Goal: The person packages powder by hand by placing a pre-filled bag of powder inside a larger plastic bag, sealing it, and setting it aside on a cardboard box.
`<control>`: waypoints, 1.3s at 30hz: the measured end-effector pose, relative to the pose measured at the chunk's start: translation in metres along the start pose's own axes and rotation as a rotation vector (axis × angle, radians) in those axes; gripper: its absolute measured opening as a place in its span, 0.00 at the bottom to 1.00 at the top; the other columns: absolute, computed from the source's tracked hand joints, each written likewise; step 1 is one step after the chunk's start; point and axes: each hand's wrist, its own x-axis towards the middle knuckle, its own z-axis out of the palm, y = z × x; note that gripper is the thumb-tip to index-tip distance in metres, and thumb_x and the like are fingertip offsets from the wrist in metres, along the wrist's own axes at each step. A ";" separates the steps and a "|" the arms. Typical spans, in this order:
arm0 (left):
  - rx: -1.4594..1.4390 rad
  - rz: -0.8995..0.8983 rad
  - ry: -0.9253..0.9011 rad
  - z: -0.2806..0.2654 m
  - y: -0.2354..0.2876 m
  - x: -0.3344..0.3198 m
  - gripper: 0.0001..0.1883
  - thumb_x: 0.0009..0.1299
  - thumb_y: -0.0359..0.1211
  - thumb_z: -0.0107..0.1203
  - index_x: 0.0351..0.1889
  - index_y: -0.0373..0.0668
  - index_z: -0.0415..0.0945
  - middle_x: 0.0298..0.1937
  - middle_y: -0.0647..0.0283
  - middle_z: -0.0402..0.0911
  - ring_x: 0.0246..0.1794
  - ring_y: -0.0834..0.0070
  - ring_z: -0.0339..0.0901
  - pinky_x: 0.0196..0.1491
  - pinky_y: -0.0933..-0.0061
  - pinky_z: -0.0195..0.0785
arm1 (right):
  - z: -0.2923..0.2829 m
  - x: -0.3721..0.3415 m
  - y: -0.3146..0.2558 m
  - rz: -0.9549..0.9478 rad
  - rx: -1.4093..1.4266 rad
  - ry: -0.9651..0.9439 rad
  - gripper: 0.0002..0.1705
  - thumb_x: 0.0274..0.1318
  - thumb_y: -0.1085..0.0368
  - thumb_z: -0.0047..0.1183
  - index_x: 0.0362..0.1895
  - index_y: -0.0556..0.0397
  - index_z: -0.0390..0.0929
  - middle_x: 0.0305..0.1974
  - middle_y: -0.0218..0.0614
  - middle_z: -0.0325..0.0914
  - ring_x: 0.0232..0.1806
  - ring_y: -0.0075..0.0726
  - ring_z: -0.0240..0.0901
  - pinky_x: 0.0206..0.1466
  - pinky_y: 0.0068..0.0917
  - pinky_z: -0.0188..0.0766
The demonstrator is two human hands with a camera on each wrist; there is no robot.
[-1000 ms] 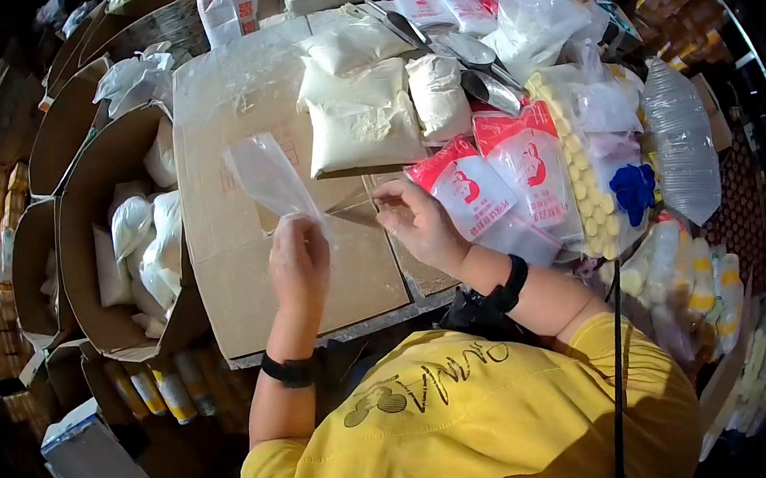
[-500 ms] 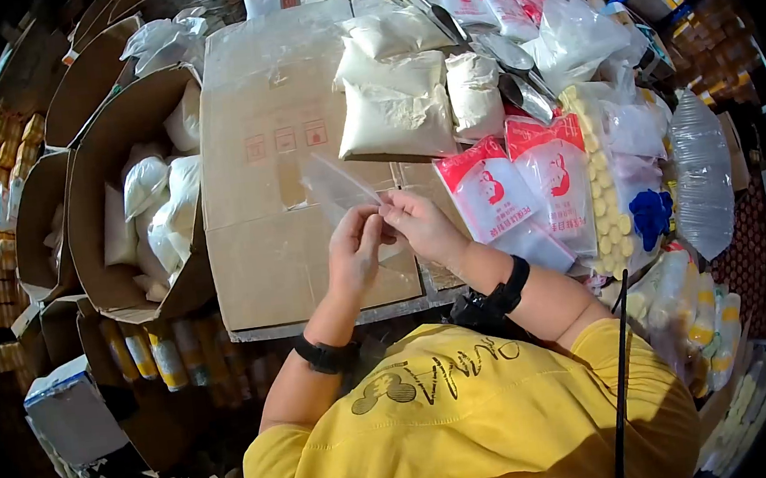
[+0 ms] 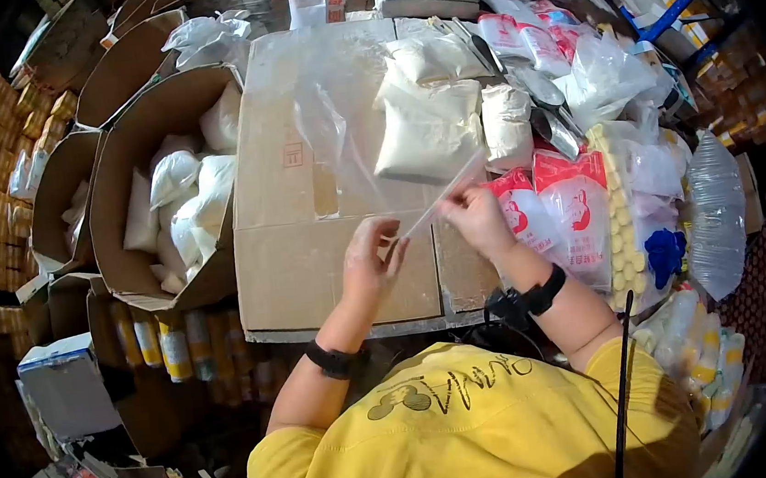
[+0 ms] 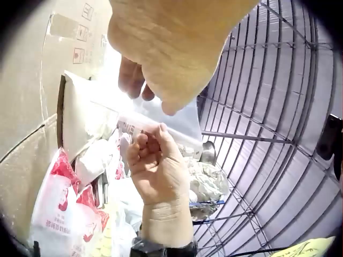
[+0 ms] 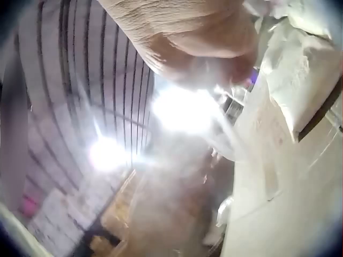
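Observation:
A clear plastic bag (image 3: 337,147) hangs flat between both hands over the cardboard, its straight edge slanting up to the right. My right hand (image 3: 485,222) pinches that edge between thumb and fingers; the left wrist view shows this hand (image 4: 161,174) from the palm side. With bent fingers, my left hand (image 3: 369,263) holds the bag's near corner. Glare hides the bag in the right wrist view, below the near hand (image 5: 193,32). Beyond the hands lie plump bags of pale powder (image 3: 432,128) and a smaller powder bag (image 3: 508,126).
Flattened cardboard (image 3: 313,278) covers the table. At left stands an open carton (image 3: 111,237) with white filled bags inside. Red-and-white printed bags (image 3: 575,220), metal scoops (image 3: 557,135) and a blue crumpled item (image 3: 666,256) crowd the right side.
Both hands were apart, then met at the bag's edge, and are now drawn apart with the bag stretched between them. The right hand has come to hold the bag. The head view has shifted.

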 end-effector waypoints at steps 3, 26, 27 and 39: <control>-0.336 -0.230 -0.136 0.007 0.005 -0.004 0.10 0.62 0.25 0.55 0.41 0.36 0.68 0.34 0.59 0.77 0.34 0.77 0.76 0.35 0.78 0.69 | 0.019 -0.016 0.000 -0.027 0.037 -0.285 0.06 0.56 0.69 0.49 0.33 0.60 0.73 0.25 0.29 0.73 0.26 0.19 0.68 0.31 0.18 0.66; -0.773 -0.478 -0.284 -0.014 0.013 -0.007 0.09 0.69 0.32 0.48 0.38 0.35 0.68 0.32 0.60 0.77 0.30 0.75 0.76 0.32 0.77 0.71 | 0.022 -0.032 -0.028 0.259 0.208 -0.471 0.12 0.55 0.73 0.45 0.45 0.57 0.67 0.35 0.29 0.70 0.35 0.18 0.67 0.36 0.18 0.69; -0.765 -0.477 -0.297 -0.014 0.009 -0.008 0.09 0.69 0.33 0.47 0.40 0.36 0.68 0.33 0.61 0.77 0.30 0.75 0.76 0.33 0.76 0.71 | 0.022 -0.032 -0.027 0.259 0.209 -0.479 0.12 0.56 0.72 0.46 0.45 0.56 0.66 0.34 0.28 0.70 0.34 0.18 0.67 0.35 0.17 0.68; -0.953 -0.467 -0.298 -0.015 0.007 -0.009 0.08 0.69 0.34 0.48 0.40 0.39 0.66 0.33 0.62 0.76 0.31 0.77 0.73 0.34 0.77 0.68 | 0.025 -0.031 -0.029 0.394 0.519 -0.503 0.11 0.59 0.68 0.43 0.46 0.57 0.65 0.33 0.33 0.73 0.31 0.24 0.72 0.33 0.21 0.71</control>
